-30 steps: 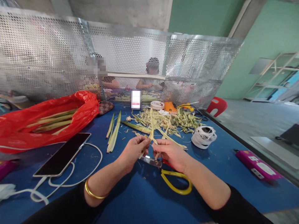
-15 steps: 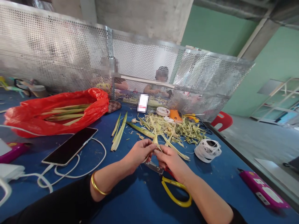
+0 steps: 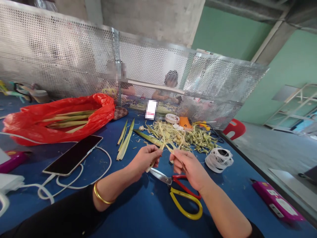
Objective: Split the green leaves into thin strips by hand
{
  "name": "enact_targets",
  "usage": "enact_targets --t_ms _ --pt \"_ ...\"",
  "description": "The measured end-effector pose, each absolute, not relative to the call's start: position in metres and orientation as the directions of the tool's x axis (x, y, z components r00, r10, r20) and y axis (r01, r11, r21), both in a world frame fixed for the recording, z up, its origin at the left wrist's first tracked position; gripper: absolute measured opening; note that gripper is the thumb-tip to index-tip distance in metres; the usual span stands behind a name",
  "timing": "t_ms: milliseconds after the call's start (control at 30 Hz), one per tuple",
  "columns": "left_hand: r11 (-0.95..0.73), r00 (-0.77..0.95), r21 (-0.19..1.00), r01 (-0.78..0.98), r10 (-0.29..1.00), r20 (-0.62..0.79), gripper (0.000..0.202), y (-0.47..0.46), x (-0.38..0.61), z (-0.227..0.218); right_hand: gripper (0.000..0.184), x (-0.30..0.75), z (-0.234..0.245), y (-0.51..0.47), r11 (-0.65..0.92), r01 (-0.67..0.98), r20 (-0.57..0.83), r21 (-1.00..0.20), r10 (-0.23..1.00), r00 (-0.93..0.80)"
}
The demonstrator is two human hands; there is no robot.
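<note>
My left hand (image 3: pixel 145 159) and my right hand (image 3: pixel 188 167) are raised over the blue table (image 3: pixel 138 211), each pinching one end of a thin pale palm leaf strip (image 3: pixel 165 145) stretched between them. Both hands are closed on it. Below them lie scissors (image 3: pixel 180 193) with red and yellow handles, blades pointing left. A heap of leaf strips and trimmings (image 3: pixel 183 134) sits just beyond my hands. A few long green leaves (image 3: pixel 125 140) lie to the left of the heap.
A red plastic bag (image 3: pixel 56 117) holding green leaves lies at the left. A phone (image 3: pixel 73 155) on a white cable sits in front of it. A white cord coil (image 3: pixel 219 159), a pink case (image 3: pixel 277 201) and a perforated metal screen (image 3: pixel 138 66) with people behind it are also here.
My hands have drawn apart and lifted slightly, pulling the strip out between them. The scissors beneath are now fully uncovered.
</note>
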State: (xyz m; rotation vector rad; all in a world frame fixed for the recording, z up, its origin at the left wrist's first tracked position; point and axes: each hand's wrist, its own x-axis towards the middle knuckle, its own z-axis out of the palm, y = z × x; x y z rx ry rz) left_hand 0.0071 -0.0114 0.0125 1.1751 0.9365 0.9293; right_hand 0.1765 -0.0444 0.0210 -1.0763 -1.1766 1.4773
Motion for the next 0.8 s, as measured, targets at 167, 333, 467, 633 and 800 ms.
enact_targets --t_ms 167,333,467,633,800 --pt "0.019 0.341 1.000 0.011 0.940 -0.022 0.028 -0.017 0.010 0.011 0.034 0.167 0.015 -0.044 -0.050 0.053 -0.057 -0.997 0.989 -0.133" --pt "0.013 0.439 0.998 0.060 0.898 -0.038 0.023 -0.019 0.011 0.006 0.030 0.166 0.010 -0.042 0.170 0.248 0.163 -0.954 0.985 -0.048" --pt "0.064 0.468 0.998 0.023 0.881 -0.067 0.035 -0.021 0.013 0.009 0.030 0.165 0.010 -0.046 0.159 0.255 0.123 -0.954 0.980 -0.154" --pt "0.049 0.460 0.999 0.013 0.887 -0.049 0.035 -0.022 0.013 0.009 0.030 0.164 0.014 -0.048 0.170 0.280 0.103 -0.945 0.965 -0.240" --pt "0.107 0.542 0.989 -0.107 0.840 -0.033 0.032 -0.021 0.011 0.007 0.027 0.170 0.017 -0.046 0.009 0.103 -0.027 -0.995 0.939 -0.342"
